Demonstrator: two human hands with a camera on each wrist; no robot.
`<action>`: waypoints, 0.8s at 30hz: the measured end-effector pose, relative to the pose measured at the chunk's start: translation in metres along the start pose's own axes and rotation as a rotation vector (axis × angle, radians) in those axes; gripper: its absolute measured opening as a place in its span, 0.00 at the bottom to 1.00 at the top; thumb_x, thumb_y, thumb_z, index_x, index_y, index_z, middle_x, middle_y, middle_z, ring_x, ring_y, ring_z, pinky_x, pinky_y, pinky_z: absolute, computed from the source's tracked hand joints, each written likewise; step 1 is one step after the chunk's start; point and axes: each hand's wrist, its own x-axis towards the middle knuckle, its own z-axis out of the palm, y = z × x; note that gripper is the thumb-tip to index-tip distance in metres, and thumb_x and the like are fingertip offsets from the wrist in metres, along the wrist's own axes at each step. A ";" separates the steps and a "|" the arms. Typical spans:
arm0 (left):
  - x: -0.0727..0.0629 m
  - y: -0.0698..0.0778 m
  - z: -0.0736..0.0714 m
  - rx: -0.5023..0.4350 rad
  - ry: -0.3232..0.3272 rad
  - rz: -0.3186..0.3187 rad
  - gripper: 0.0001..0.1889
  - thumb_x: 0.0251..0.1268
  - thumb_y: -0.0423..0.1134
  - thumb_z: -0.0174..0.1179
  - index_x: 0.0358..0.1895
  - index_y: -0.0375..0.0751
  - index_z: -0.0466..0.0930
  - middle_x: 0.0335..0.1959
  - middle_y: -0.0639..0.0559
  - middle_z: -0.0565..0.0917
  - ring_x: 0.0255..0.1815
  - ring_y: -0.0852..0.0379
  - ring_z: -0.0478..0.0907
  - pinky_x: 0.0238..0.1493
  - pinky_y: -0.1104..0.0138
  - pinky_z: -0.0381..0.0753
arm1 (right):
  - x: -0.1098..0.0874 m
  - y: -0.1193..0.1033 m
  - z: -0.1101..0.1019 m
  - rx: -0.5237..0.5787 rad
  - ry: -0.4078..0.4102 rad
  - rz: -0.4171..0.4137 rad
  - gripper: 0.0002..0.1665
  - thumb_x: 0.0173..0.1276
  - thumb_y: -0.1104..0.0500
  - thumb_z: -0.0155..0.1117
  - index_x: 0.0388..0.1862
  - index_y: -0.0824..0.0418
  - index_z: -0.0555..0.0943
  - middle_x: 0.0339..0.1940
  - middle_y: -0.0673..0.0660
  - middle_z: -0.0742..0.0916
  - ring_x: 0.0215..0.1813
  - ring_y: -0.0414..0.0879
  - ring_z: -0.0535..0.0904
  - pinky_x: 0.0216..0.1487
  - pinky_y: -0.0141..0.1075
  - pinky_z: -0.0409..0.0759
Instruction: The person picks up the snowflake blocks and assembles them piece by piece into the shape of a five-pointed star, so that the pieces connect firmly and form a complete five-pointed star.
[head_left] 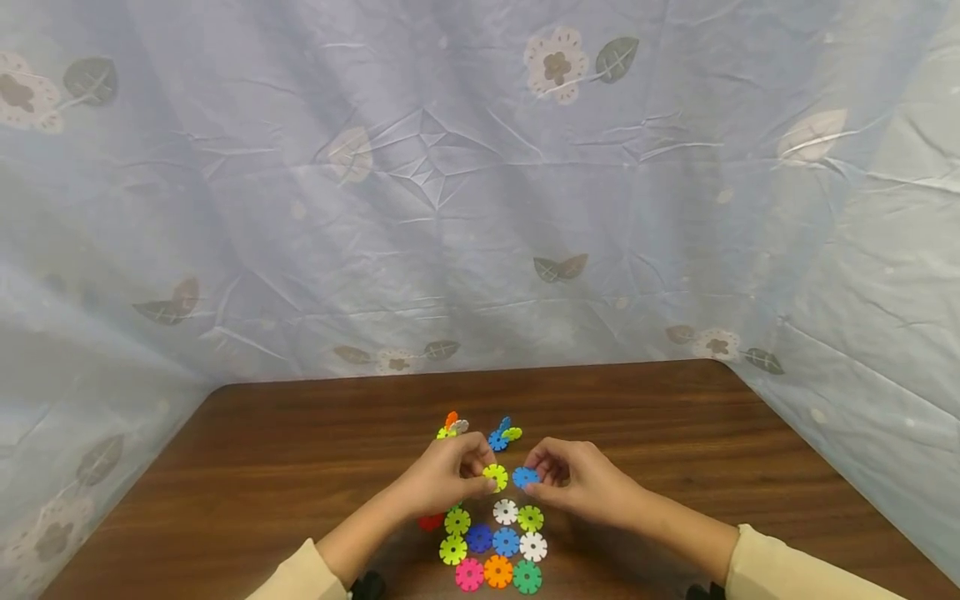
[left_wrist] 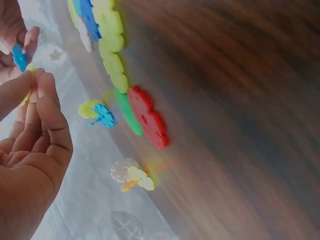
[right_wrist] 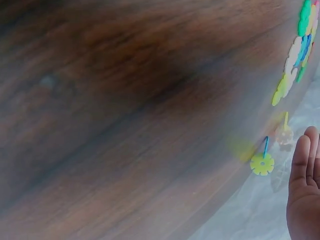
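My left hand (head_left: 450, 471) pinches a yellow-green notched plastic disc (head_left: 495, 472) between thumb and fingers, above the table. Close to its right, my right hand (head_left: 585, 482) holds a blue notched disc (head_left: 526, 477) the same way. A small gap separates the two discs in the head view. Beyond the hands stand two small joined clusters: a blue and yellow-green one (head_left: 497, 442), and an orange, white and yellow-green one (head_left: 446, 432) partly behind the left hand. The right wrist view shows only part of my right hand (right_wrist: 304, 200), its disc out of frame.
Several loose notched discs lie close together nearer me, among them a white disc (head_left: 533, 547), an orange disc (head_left: 498, 572) and a pink disc (head_left: 469, 575). A red disc (left_wrist: 147, 117) lies at their left. The brown wooden table (head_left: 675, 433) meets a pale floral curtain (head_left: 480, 275).
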 end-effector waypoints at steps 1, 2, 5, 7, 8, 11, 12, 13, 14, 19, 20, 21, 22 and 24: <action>0.000 0.002 0.000 -0.020 -0.001 0.001 0.08 0.68 0.32 0.69 0.44 0.37 0.80 0.33 0.50 0.85 0.34 0.62 0.79 0.34 0.73 0.81 | 0.001 -0.001 0.000 0.004 -0.002 0.010 0.14 0.70 0.53 0.74 0.46 0.60 0.83 0.34 0.48 0.86 0.36 0.31 0.79 0.37 0.28 0.84; 0.000 0.004 0.000 -0.037 0.000 0.000 0.08 0.68 0.32 0.69 0.44 0.37 0.80 0.33 0.49 0.86 0.34 0.62 0.80 0.35 0.74 0.81 | 0.001 -0.002 0.000 0.008 -0.005 0.020 0.14 0.70 0.52 0.74 0.46 0.60 0.83 0.35 0.48 0.86 0.36 0.31 0.79 0.37 0.28 0.84; 0.000 0.009 0.001 -0.074 0.005 0.004 0.08 0.68 0.31 0.69 0.44 0.35 0.79 0.33 0.46 0.87 0.33 0.61 0.81 0.34 0.75 0.82 | 0.002 -0.004 0.000 0.033 -0.010 0.046 0.15 0.70 0.52 0.74 0.46 0.61 0.83 0.35 0.49 0.86 0.37 0.32 0.80 0.38 0.28 0.84; -0.001 0.011 0.001 -0.080 0.013 0.011 0.08 0.68 0.30 0.69 0.44 0.34 0.79 0.33 0.45 0.87 0.33 0.61 0.81 0.34 0.75 0.82 | 0.002 -0.005 -0.001 0.063 -0.012 0.062 0.15 0.71 0.53 0.73 0.47 0.63 0.84 0.36 0.51 0.87 0.37 0.33 0.80 0.39 0.28 0.84; -0.001 0.012 0.001 -0.078 0.018 0.014 0.08 0.68 0.30 0.69 0.44 0.35 0.79 0.32 0.45 0.87 0.32 0.62 0.81 0.34 0.75 0.82 | 0.002 -0.005 -0.001 0.081 -0.013 0.070 0.16 0.71 0.53 0.73 0.47 0.63 0.84 0.36 0.52 0.87 0.38 0.34 0.80 0.40 0.28 0.84; -0.001 0.013 0.002 -0.077 0.029 0.030 0.08 0.67 0.29 0.69 0.43 0.34 0.79 0.32 0.45 0.86 0.31 0.64 0.79 0.34 0.76 0.81 | 0.003 -0.008 -0.002 0.140 -0.014 0.086 0.16 0.72 0.54 0.72 0.48 0.66 0.84 0.38 0.55 0.87 0.39 0.35 0.81 0.41 0.28 0.85; -0.001 0.013 0.002 -0.079 0.034 0.035 0.08 0.67 0.29 0.69 0.43 0.34 0.79 0.31 0.45 0.86 0.31 0.64 0.79 0.34 0.76 0.81 | 0.003 -0.008 -0.002 0.158 -0.014 0.087 0.16 0.72 0.55 0.72 0.49 0.67 0.84 0.39 0.56 0.88 0.40 0.36 0.81 0.42 0.28 0.85; -0.001 0.013 0.002 -0.084 0.039 0.039 0.07 0.67 0.28 0.69 0.42 0.34 0.79 0.31 0.45 0.86 0.30 0.64 0.79 0.33 0.76 0.81 | 0.003 -0.009 -0.002 0.175 -0.014 0.085 0.17 0.73 0.56 0.71 0.50 0.68 0.84 0.39 0.57 0.88 0.40 0.36 0.81 0.42 0.28 0.85; -0.001 0.012 0.002 -0.085 0.045 0.042 0.08 0.67 0.28 0.69 0.42 0.34 0.79 0.31 0.45 0.85 0.30 0.65 0.78 0.33 0.76 0.81 | 0.003 -0.010 -0.002 0.188 -0.014 0.084 0.17 0.73 0.56 0.71 0.51 0.68 0.84 0.39 0.57 0.88 0.40 0.36 0.82 0.42 0.28 0.85; -0.001 0.011 0.002 -0.116 0.061 0.057 0.08 0.65 0.27 0.70 0.41 0.33 0.79 0.31 0.43 0.85 0.30 0.65 0.77 0.33 0.76 0.80 | 0.004 -0.011 -0.004 0.200 -0.036 0.058 0.17 0.74 0.55 0.70 0.53 0.67 0.86 0.40 0.58 0.90 0.39 0.35 0.83 0.41 0.29 0.86; -0.001 0.011 0.002 -0.130 0.059 0.060 0.08 0.65 0.27 0.70 0.41 0.33 0.79 0.31 0.42 0.85 0.29 0.65 0.77 0.34 0.76 0.81 | 0.004 -0.011 -0.005 0.203 -0.047 0.053 0.17 0.75 0.55 0.69 0.52 0.67 0.87 0.39 0.59 0.90 0.39 0.35 0.84 0.41 0.30 0.86; -0.001 0.011 0.002 -0.144 0.056 0.063 0.08 0.65 0.27 0.70 0.42 0.32 0.79 0.31 0.41 0.85 0.29 0.65 0.78 0.34 0.76 0.81 | 0.005 -0.011 -0.005 0.213 -0.060 0.048 0.17 0.75 0.55 0.69 0.52 0.67 0.87 0.38 0.60 0.90 0.38 0.36 0.85 0.41 0.32 0.88; -0.002 0.011 0.002 -0.159 0.053 0.067 0.08 0.66 0.27 0.69 0.42 0.32 0.79 0.31 0.40 0.86 0.29 0.65 0.79 0.34 0.76 0.82 | 0.005 -0.010 -0.006 0.223 -0.070 0.046 0.17 0.76 0.55 0.68 0.52 0.68 0.87 0.38 0.61 0.90 0.37 0.36 0.85 0.41 0.33 0.89; -0.003 0.011 0.002 -0.186 0.048 0.070 0.08 0.66 0.27 0.69 0.42 0.31 0.79 0.31 0.38 0.86 0.29 0.65 0.80 0.34 0.76 0.84 | 0.005 -0.008 -0.006 0.252 -0.089 0.038 0.17 0.77 0.56 0.67 0.52 0.70 0.86 0.37 0.65 0.90 0.35 0.37 0.86 0.41 0.36 0.90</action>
